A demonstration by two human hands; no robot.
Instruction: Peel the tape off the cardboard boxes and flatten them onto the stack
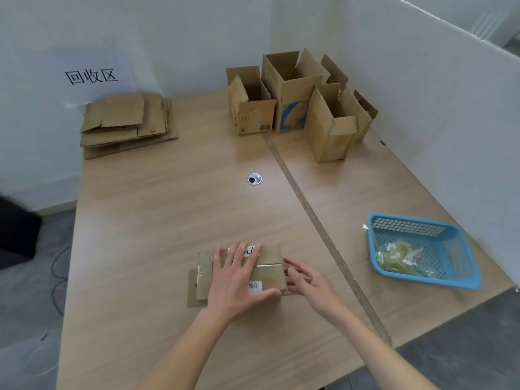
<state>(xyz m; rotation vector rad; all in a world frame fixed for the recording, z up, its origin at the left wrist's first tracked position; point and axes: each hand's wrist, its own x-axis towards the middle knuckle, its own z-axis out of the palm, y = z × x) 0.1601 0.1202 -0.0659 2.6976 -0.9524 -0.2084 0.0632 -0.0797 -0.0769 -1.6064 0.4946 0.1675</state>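
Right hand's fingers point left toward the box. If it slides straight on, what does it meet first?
Most likely the right side of the small cardboard box under the left hand; the right hand looks almost touching it already.

A wide bare stretch of the tabletop (168, 209) lay between the near box (239, 274) and the far edge, broken only by a small round metal cable hole (254, 179). The flat cardboard stack (126, 122) filled the far left corner. Three open boxes (298, 102) crowded the far right against the white wall (422, 122). A blue basket (422, 250) blocked the near right side.
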